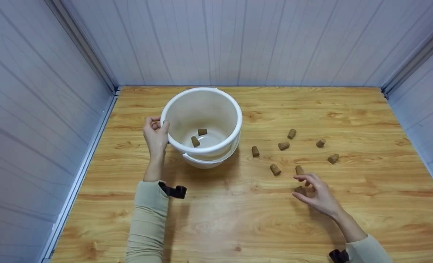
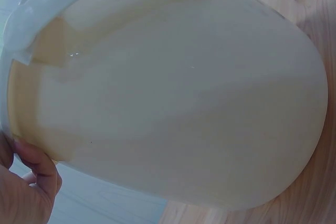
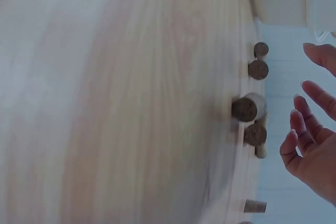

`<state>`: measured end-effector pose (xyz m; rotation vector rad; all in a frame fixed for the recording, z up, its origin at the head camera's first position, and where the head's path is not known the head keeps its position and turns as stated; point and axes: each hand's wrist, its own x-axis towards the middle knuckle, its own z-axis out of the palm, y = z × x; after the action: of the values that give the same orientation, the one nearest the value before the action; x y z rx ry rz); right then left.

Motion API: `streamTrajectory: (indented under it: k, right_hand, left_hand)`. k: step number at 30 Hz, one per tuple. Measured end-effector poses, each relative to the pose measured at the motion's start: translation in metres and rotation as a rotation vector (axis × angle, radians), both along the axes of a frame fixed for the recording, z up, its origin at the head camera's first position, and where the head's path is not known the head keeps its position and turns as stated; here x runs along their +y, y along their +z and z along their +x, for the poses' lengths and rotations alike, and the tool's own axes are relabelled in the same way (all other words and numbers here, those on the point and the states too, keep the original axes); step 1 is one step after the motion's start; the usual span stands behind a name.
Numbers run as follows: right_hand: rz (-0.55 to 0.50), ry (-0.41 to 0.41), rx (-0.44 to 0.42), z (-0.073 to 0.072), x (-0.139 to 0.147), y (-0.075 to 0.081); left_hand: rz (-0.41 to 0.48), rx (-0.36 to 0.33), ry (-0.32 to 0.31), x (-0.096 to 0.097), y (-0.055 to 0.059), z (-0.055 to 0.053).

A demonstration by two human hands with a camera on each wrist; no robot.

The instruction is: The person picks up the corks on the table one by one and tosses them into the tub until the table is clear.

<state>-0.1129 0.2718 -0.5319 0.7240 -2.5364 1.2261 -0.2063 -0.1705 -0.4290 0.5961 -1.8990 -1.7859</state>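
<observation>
A white plastic bucket (image 1: 238, 122) stands tilted toward the left hand (image 1: 156, 138), which grips its rim with the thumb inside. Two brown corks (image 1: 202, 132) lie at the bottom of the bucket. In the left wrist view, fingers (image 2: 39, 163) curl at the rim against the bucket's pale outer wall (image 2: 184, 103). Over the wood table, the right hand (image 1: 322, 197) hovers with thumb and fingers apart around a cork (image 1: 299, 190). The right wrist view has this hand (image 3: 317, 145) with loosely bent fingers and nothing between them; a gap separates it from the nearest cork (image 3: 244, 109).
Several more corks are scattered right of the bucket, among them one cork (image 1: 255, 151) close to it and another cork (image 1: 333, 158) farther right. The bucket's handle (image 1: 220, 160) hangs at its front. Pale panel walls (image 1: 223, 44) border the table (image 1: 238, 219) at the back and sides.
</observation>
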Motion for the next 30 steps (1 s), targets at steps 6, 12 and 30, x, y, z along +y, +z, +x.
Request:
streamTrajectory:
  k: [6,12,30]
  right_hand:
    - [0.045,0.028,-0.083,-0.001,0.017,-0.003]
    - [0.070,0.051,-0.090,-0.003,0.025,-0.008]
    - [0.167,0.081,-0.170,-0.005,0.033,-0.017]
  left_hand:
    - [0.005,0.035,0.003,-0.001,-0.001,0.001]
    - [-0.004,0.030,0.007,0.000,-0.001,0.000]
    - [0.013,-0.008,-0.003,-0.001,0.000,-0.001]
